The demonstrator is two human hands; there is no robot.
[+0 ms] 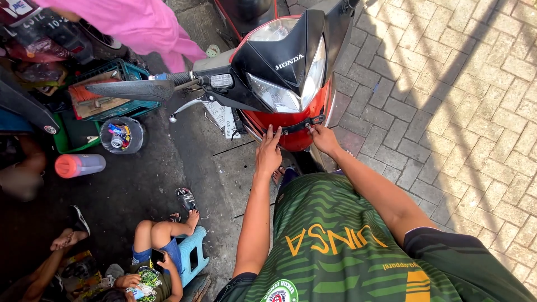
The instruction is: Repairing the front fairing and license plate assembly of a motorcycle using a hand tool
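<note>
left to right. far left: orange-capped bottle (pixel 79 165) lying on dark floor, bucket (pixel 121 135) of small items, green crate (pixel 114 89) behind. lower left: person seated on blue stool (pixel 193 257), looking at phone; another's bare feet beside. pink sleeve (pixel 140 22) top left, someone else's. mirror (pixel 131 89) and handlebar jutting left off red scooter (pixel 279 72).

centre: left hand (pixel 268 152) flat, fingers spread narrow, tips pressing black strip (pixel 296 126) on the red front panel under the headlight. right hand (pixel 323 137) at strip's right end, fingers pinched on it; full grip hard to tell. judged best done by keeping both ends level, pressing evenly along the curve, seating one end before the other.

in the way: handlebar and mirror close to left arm; seated person and stool near the feet. right: brick paving (pixel 447 112), striped with shadow.
</note>
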